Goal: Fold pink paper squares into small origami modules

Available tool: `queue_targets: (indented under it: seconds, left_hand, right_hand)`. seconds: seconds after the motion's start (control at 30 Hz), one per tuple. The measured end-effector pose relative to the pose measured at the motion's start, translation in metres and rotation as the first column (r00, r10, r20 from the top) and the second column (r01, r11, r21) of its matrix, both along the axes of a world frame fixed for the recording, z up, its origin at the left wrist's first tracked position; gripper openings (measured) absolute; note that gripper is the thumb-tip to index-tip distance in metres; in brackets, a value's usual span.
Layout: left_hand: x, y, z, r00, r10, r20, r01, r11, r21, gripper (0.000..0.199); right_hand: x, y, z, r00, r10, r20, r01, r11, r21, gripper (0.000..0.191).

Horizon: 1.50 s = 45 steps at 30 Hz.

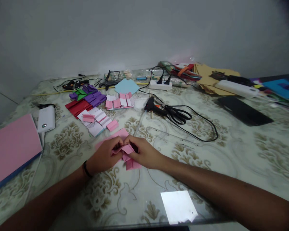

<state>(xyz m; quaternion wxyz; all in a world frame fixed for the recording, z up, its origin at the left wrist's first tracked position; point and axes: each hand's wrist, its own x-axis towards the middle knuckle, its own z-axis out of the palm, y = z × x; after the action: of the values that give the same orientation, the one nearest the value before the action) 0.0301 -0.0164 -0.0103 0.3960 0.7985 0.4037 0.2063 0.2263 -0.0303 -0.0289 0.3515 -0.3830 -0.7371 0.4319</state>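
Note:
Both hands meet over the middle of the patterned table. My left hand (107, 154), with a dark band on the wrist, pinches the left side of a folded pink paper (126, 149). On its right side my right hand (144, 152) grips the same paper between thumb and curled fingers. More pink paper (121, 133) lies flat beneath and behind the hands, and a creased pink piece (133, 165) shows just below them. Folded pink and white pieces (96, 120) rest beyond my left hand.
Behind the hands are a black glue gun (155, 107) with a looped cord, a white power strip (160, 85) and blue paper (126, 86). A white power bank (46, 118) and pink sheets (14, 147) lie left. A black phone-like slab (244, 110) is at right.

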Motion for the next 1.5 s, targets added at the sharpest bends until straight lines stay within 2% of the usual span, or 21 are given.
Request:
queue_targets:
  seconds: [1.5]
  left_hand:
    - [0.0012,-0.0002,0.0015,1.0,0.002,0.002,-0.002,1.0,0.005,0.01]
  right_hand:
    - [0.0007,-0.0003,0.0019,1.0,0.013,0.016,-0.013,1.0,-0.003,0.007]
